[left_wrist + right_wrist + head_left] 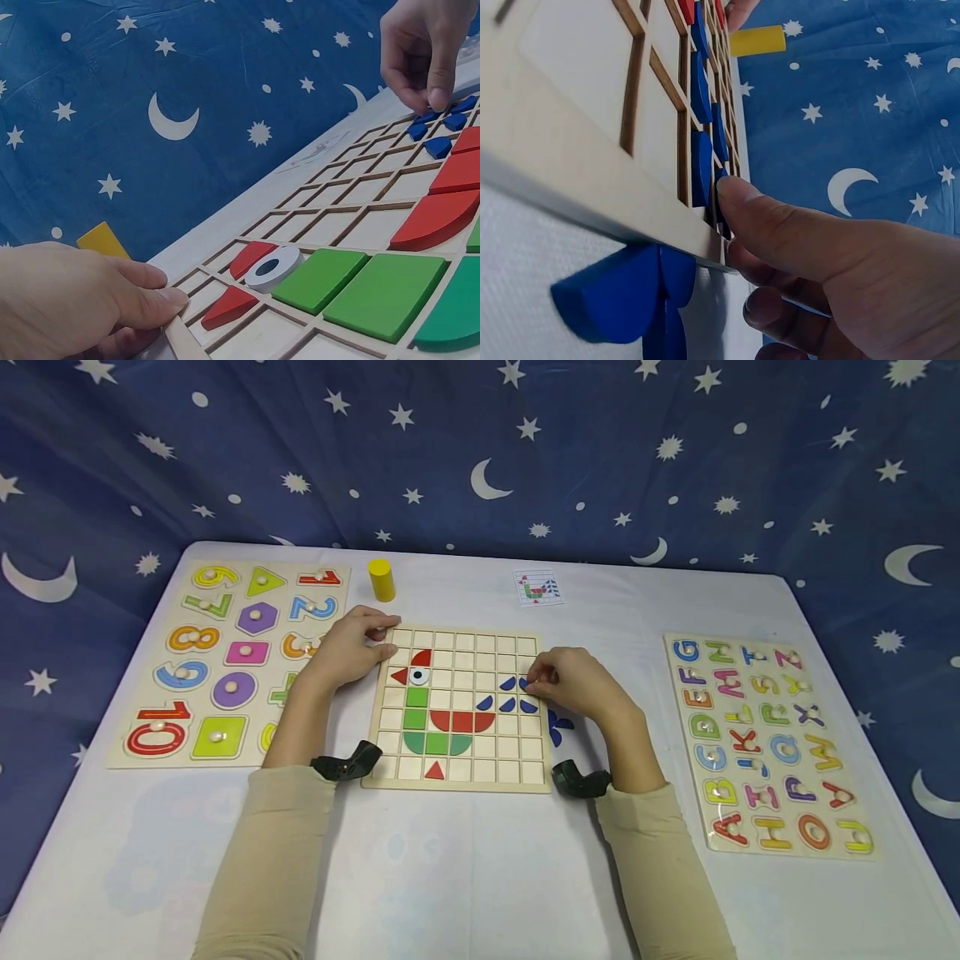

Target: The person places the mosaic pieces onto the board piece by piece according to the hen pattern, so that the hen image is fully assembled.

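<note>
A wooden grid board [442,783] lies on the table, bearing a bird pattern of coloured pieces. My left hand [351,647] grips its upper left corner, thumb at the edge [178,337]. Near it sit a white eye disc [418,676] and red pieces [229,306]. At the right side my right hand [573,681] pinches a blue piece [524,684] at a cell in the rightmost column; the fingertips partly hide it. Other blue pieces [507,704] lie in cells beside it. Several loose blue pieces [615,292] are heaped just outside the right edge.
A yellow cylinder [381,581] stands behind the board, and a small pattern card [538,587] lies farther right. A number-and-shape puzzle [225,693] is on the left, an alphabet puzzle [772,743] on the right. Behind the table hangs a blue starry cloth [450,452].
</note>
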A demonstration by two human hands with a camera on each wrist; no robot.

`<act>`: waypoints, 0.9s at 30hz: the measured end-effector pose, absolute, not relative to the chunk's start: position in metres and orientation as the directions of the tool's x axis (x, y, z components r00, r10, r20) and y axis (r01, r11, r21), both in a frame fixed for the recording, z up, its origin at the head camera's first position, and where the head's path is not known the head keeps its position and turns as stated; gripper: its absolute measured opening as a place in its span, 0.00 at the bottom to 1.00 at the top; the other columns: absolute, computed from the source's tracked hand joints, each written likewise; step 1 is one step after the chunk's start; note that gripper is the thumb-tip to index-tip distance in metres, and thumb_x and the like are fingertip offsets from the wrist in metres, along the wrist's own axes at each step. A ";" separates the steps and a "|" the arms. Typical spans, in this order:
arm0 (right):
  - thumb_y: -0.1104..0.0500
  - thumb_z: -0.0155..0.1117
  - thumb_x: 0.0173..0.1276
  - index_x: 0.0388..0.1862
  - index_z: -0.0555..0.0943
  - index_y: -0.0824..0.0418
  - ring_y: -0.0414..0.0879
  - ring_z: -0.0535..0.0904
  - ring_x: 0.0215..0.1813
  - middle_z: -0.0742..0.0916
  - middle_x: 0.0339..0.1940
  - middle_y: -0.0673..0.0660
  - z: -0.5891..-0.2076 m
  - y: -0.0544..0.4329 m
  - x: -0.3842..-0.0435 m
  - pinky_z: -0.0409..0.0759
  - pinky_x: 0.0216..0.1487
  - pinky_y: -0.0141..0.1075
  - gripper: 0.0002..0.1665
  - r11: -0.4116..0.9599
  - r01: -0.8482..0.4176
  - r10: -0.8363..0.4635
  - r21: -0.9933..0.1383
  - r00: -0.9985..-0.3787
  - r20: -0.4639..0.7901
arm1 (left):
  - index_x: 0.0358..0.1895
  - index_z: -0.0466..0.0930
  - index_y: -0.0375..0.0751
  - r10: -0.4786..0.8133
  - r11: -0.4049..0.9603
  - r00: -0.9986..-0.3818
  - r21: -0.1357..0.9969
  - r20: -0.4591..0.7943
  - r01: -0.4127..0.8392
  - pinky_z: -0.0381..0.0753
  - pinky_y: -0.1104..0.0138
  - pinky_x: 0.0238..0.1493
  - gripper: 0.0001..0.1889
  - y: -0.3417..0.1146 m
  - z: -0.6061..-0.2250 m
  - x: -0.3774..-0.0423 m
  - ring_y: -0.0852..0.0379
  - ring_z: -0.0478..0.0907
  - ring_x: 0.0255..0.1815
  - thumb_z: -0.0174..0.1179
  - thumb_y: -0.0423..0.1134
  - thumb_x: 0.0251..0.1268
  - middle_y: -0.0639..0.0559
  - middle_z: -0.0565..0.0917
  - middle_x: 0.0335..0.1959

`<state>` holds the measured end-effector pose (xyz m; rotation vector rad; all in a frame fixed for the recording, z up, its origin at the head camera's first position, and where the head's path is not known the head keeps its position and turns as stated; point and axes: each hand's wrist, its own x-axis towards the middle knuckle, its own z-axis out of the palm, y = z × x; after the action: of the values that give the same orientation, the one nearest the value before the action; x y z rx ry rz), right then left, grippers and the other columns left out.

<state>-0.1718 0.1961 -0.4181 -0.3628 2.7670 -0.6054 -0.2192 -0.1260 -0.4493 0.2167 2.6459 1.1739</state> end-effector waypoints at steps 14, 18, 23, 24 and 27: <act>0.53 0.72 0.57 0.33 0.80 0.55 0.47 0.72 0.33 0.77 0.27 0.53 -0.407 0.226 -0.167 0.68 0.34 0.37 0.11 0.883 -0.072 -0.277 -0.463 -0.877 -0.392 | 0.64 0.72 0.44 0.227 0.675 -0.960 0.737 -0.165 0.033 0.66 0.58 0.55 0.24 -0.125 -0.449 -0.219 0.51 0.65 0.51 0.59 0.35 0.64 0.48 0.70 0.53; 0.52 0.75 0.53 0.35 0.78 0.54 0.48 0.71 0.36 0.75 0.29 0.54 -0.407 0.227 -0.167 0.67 0.36 0.38 0.16 0.905 -0.055 -0.287 -0.422 -0.812 -0.509 | 0.64 0.72 0.43 0.230 0.673 -0.960 0.739 -0.160 0.038 0.65 0.57 0.55 0.23 -0.125 -0.449 -0.219 0.51 0.65 0.51 0.59 0.34 0.65 0.47 0.70 0.54; 0.53 0.76 0.52 0.36 0.78 0.54 0.48 0.71 0.37 0.75 0.29 0.54 -0.410 0.224 -0.169 0.68 0.37 0.38 0.17 0.911 -0.049 -0.274 -0.409 -0.813 -0.513 | 0.64 0.72 0.42 0.234 0.668 -0.960 0.743 -0.157 0.041 0.65 0.57 0.55 0.23 -0.126 -0.449 -0.219 0.50 0.66 0.51 0.58 0.34 0.65 0.47 0.70 0.53; 0.53 0.76 0.52 0.36 0.78 0.54 0.48 0.71 0.37 0.75 0.30 0.54 -0.411 0.225 -0.169 0.68 0.37 0.38 0.17 0.912 -0.046 -0.268 -0.408 -0.820 -0.506 | 0.64 0.72 0.42 0.234 0.669 -0.960 0.742 -0.157 0.042 0.65 0.57 0.55 0.23 -0.126 -0.449 -0.219 0.50 0.65 0.51 0.58 0.34 0.65 0.47 0.70 0.53; 0.54 0.73 0.55 0.39 0.79 0.55 0.48 0.71 0.36 0.75 0.29 0.54 -0.412 0.230 -0.170 0.68 0.37 0.38 0.15 0.909 -0.045 -0.258 -0.415 -0.843 -0.473 | 0.64 0.72 0.42 0.235 0.671 -0.959 0.741 -0.157 0.043 0.65 0.57 0.55 0.23 -0.125 -0.449 -0.219 0.50 0.65 0.51 0.58 0.34 0.65 0.47 0.70 0.53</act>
<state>-0.1698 0.2300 -0.4120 -0.2177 2.5331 -0.5331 -0.2189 -0.1253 -0.4493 0.2244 2.6463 1.1641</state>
